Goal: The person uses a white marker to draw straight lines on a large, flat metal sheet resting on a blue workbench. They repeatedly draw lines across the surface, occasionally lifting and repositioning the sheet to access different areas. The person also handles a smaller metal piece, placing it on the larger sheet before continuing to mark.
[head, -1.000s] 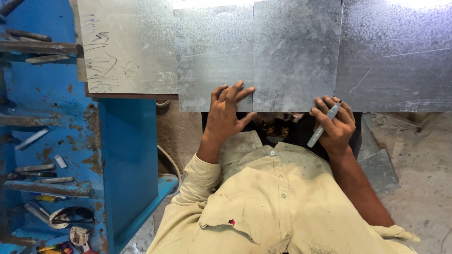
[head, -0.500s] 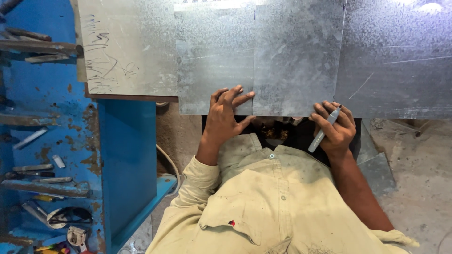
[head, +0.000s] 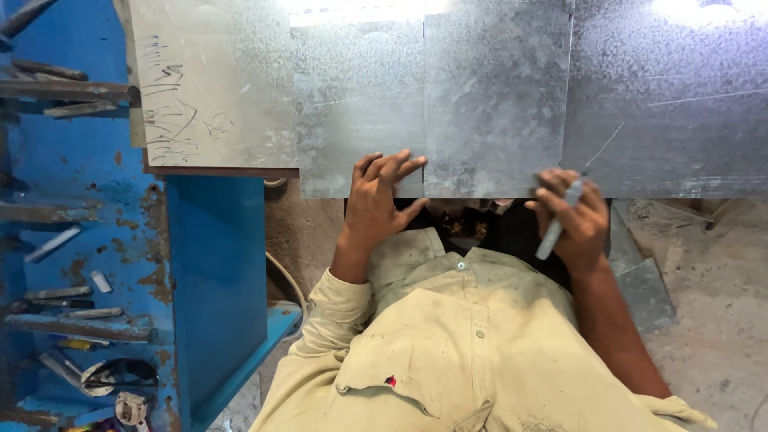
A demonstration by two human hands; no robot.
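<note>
Fingers (head: 392,170) of my left hand (head: 376,204) lie spread flat on the near edge of the galvanised sheet (head: 496,104), gripping nothing, only pressing down. My right hand (head: 572,216) is curled shut round a grey marker (head: 560,220), its knuckles at the same edge. That sheet lies across the bench (head: 224,171), overlapping its neighbours, its near edge jutting out toward my chest. I judge it thin and stiff yet springy, slick on its face and sharp along the cut edge, so I would take it with palms flat on top or pinch it well back from the corners. A blue steel rack (head: 88,264) of tools stands to my left; below lies a dusty concrete floor (head: 712,296) with scrap offcuts.
</note>
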